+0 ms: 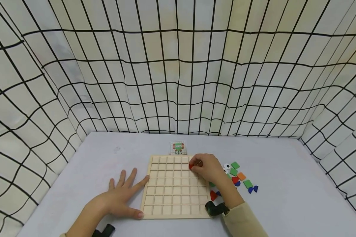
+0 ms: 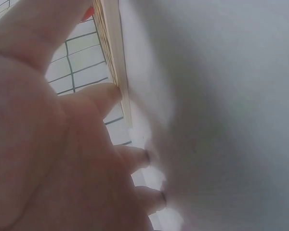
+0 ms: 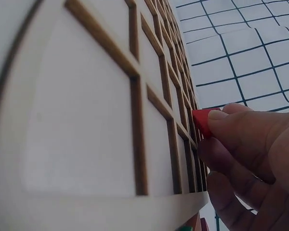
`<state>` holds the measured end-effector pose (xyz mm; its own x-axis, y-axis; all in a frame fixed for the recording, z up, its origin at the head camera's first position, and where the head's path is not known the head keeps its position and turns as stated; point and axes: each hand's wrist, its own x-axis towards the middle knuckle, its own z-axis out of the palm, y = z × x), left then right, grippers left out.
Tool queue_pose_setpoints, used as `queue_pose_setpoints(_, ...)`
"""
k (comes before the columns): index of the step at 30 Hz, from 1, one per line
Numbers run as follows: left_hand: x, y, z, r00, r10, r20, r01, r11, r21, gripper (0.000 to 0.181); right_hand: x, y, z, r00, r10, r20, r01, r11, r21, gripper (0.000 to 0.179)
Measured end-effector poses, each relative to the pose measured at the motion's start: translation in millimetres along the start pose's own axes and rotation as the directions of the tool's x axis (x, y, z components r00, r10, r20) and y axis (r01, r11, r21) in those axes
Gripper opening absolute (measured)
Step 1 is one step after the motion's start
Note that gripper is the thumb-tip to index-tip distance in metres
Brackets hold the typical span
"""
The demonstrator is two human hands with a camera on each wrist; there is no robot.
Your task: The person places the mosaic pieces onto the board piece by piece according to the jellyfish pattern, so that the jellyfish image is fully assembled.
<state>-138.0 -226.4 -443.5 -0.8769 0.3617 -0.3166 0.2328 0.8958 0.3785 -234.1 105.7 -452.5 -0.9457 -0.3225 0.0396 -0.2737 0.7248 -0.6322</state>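
Note:
A square wooden grid board (image 1: 176, 199) lies flat on the table, its cells bare where they show. My left hand (image 1: 117, 197) is spread on the table at the board's left side, with thumb and index fingertip at its edge. In the left wrist view the index finger meets the wooden rim (image 2: 116, 45). My right hand (image 1: 209, 169) pinches a small red piece (image 1: 191, 166) between thumb and fingers, over the upper right cells. In the right wrist view the red piece (image 3: 202, 120) is right at the grid, partly covered by the thumb.
Right of the board lie loose flat pieces: green squares (image 1: 248, 183), an orange square (image 1: 241, 176), red ones (image 1: 214, 195), blue half-rounds (image 1: 255, 189) and white eye discs (image 1: 227, 166). A small pattern card (image 1: 178, 147) lies behind the board. White walls with black netting (image 1: 184, 82) surround the table.

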Motion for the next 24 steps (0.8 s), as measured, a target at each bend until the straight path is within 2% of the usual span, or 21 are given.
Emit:
queue_pose_setpoints(9, 0.4, -0.5, -0.3, 1.000, 0.000, 0.002, 0.000, 1.000, -0.001, 0.116, 0.2, 2, -2, 0.998, 0.022, 0.051, -0.022, 1.000, 0.004, 0.024)
queue_pose_setpoints(17, 2.8, -2.2, 1.0, 1.000, 0.011, 0.007, -0.011, 1.000, -0.023, 0.115, 0.5, 8, -4, 0.995, 0.003, 0.102, -0.007, 0.999, 0.039, 0.029)
queue_pose_setpoints(24, 2.2, -1.9, 1.1, 1.000, 0.010, -0.002, -0.010, 1.000, -0.004, 0.115, 0.5, 11, -5, 0.990, -0.014, 0.140, 0.006, 0.998, 0.059, 0.030)
